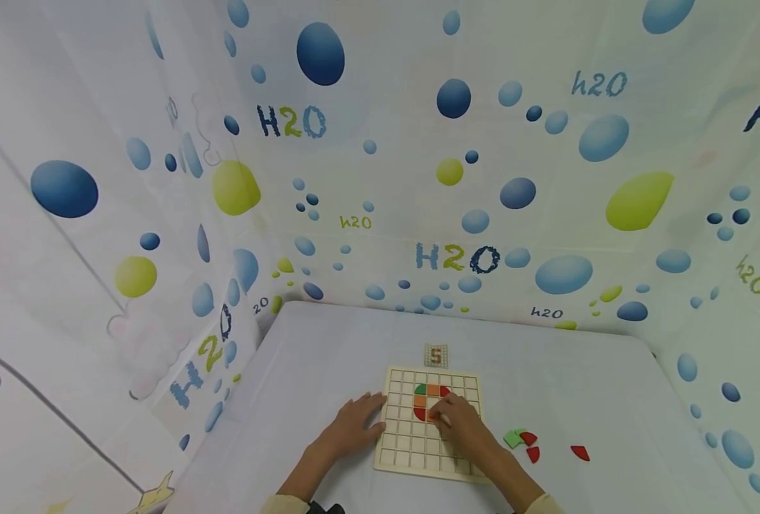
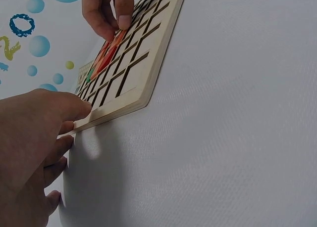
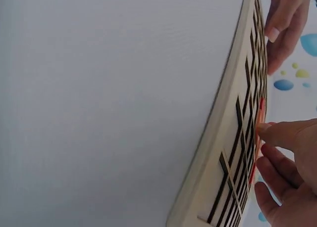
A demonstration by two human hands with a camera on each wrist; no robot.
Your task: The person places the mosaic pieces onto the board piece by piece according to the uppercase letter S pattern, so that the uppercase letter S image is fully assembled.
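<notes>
A pale wooden grid board (image 1: 402, 460) lies on the white table. On it, a green quarter-round tile (image 1: 421, 389), an orange square tile (image 1: 434, 390), red quarter-round tiles (image 1: 420, 413) and another orange square (image 1: 420, 401) form a curve. My right hand (image 1: 463, 425) is over the board, pinching an orange tile (image 2: 119, 37) between thumb and finger right at the grid, beside the lower red tile. My left hand (image 1: 354, 425) rests at the board's left edge, thumb and fingertips against the wood, fingers loosely spread.
Right of the board lie light green tiles (image 1: 514, 437), red quarter-round tiles (image 1: 533, 454) close by, and a lone red one (image 1: 580, 452) farther right. Behind the board is a small card (image 1: 436, 355) with an S-like figure on a grid. A patterned curtain (image 1: 380, 185) encloses the table.
</notes>
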